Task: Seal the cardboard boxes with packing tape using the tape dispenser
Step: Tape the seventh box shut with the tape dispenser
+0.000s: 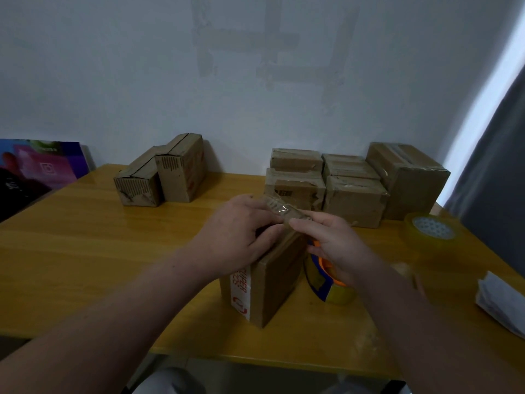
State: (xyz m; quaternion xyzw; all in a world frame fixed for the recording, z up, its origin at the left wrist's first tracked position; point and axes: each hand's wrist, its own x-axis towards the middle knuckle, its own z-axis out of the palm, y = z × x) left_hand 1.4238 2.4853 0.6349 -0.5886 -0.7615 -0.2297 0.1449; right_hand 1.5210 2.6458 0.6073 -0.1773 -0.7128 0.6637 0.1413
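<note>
A small cardboard box [270, 282] with a white and red label stands upright on the yellow wooden table [85, 251], in front of me. My left hand [241, 228] grips the box's top, thumb on the near side and fingers over the far edge. A strip of clear tape [279, 209] runs across the box top between my two hands. My right hand [335, 248] is curled round the orange and blue tape dispenser [326, 282], which sits just right of the box, and its forefinger reaches to the tape. Much of the dispenser is hidden under that hand.
Two untaped boxes [167, 174] stand at the back left, and several taped boxes [355, 194] are grouped at the back right by the wall. A spare tape roll [431, 230] and a white bag [502, 302] lie at the right. A coloured board [42, 166] leans at the left.
</note>
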